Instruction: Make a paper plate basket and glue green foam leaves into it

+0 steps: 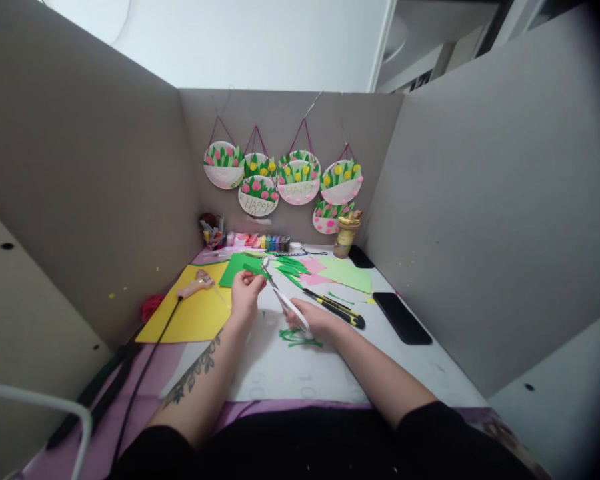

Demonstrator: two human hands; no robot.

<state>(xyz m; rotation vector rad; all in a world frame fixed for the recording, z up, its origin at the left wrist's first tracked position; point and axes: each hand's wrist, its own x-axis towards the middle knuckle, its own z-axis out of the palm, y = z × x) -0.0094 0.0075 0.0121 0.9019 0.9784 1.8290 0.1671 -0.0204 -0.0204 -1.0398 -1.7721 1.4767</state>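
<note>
My right hand (307, 319) is closed around the white handles of a pair of scissors (296, 312), whose blades point up and left toward my other hand. A small green paper strip (253, 268) is pinched in my left hand (249, 288), close to the scissor blades. Whether the blades touch the paper I cannot tell. Thin green paper scraps (300, 339) lie on the white mat just below my right hand. Several cut green paper leaves (291, 268) are spread beyond the scissors. A green paper sheet (227, 270) lies behind my left hand.
A glue gun (196, 287) rests on yellow paper (173, 320) at left. A black-and-yellow utility knife (337, 310) and a phone (403, 319) lie at right. Paint bottles (275, 243) line the back below hanging paper-plate flower baskets (299, 181). Grey panels (460, 180) enclose the table.
</note>
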